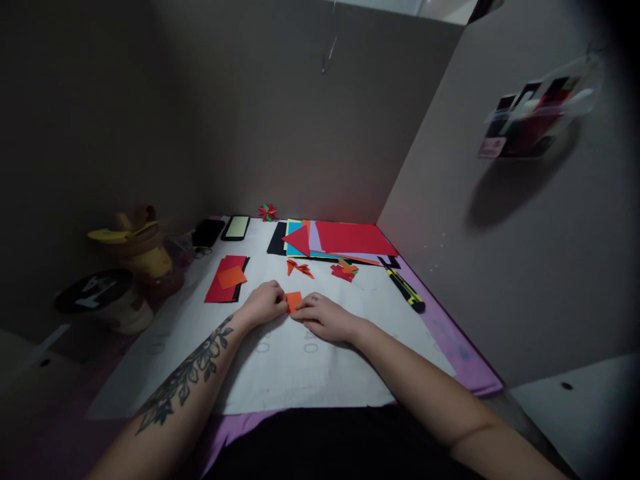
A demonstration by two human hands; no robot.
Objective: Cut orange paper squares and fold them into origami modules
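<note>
A small orange paper square (294, 302) lies on the white sheet between my two hands. My left hand (264, 303) is closed, its curled fingertips pinching the left edge of the paper. From the other side my right hand (327, 317) holds the lower right part, fingers pressed together on it. Just beyond are small folded orange paper pieces (300, 269) and a little pile of red, orange and green paper pieces (345, 270). To the left, another orange square (232, 277) rests on a stack of red paper strips (215, 288).
Coloured paper sheets (355, 238) are stacked at the back, near a red and green folded paper star (268, 212). A yellow and black cutter (407, 291) lies right. Phone (237, 228), pots (145, 257) and a lidded tub (105, 300) stand left; walls enclose the table.
</note>
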